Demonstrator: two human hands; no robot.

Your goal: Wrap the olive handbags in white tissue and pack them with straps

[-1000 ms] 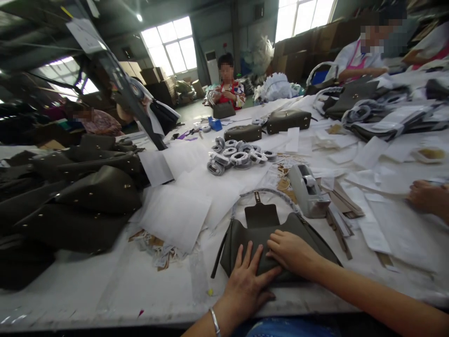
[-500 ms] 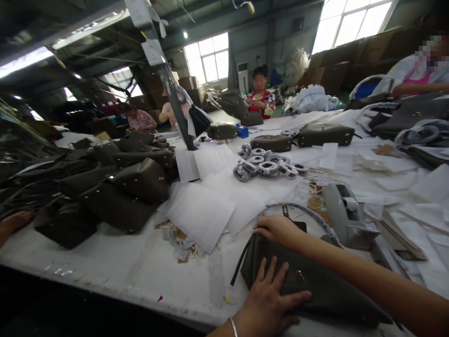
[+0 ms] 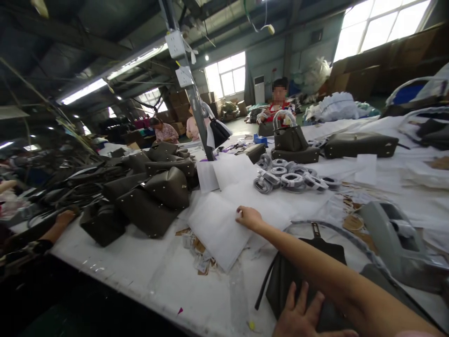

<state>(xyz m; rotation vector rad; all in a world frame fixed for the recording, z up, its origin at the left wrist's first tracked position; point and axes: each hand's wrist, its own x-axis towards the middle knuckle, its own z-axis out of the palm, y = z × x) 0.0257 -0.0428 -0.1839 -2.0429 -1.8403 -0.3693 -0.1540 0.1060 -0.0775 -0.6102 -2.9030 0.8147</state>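
A dark olive handbag [image 3: 278, 285] lies on the table in front of me, its strap partly wrapped. My left hand [image 3: 303, 313] rests on the bag's side with the fingers spread. Across the bag stretches my right arm, and my right hand [image 3: 249, 218] is over the stack of thin white sheets [image 3: 213, 222], its fingers closed at the edge of one sheet. Paper tags with strings [image 3: 198, 245] stick out from under the sheets.
Dark handbags [image 3: 150, 201] are heaped at the left, by a co-worker's hand [image 3: 65, 216]. Wrapped strap rolls [image 3: 293, 181] lie beyond the sheets. A grey tape dispenser [image 3: 389, 238] stands right. A metal post [image 3: 198, 110] rises from the table. Other people sit at the far side.
My right hand has left the bag's top and moved forward and left to the white sheets. My left hand stays on the bag. The view has turned left.
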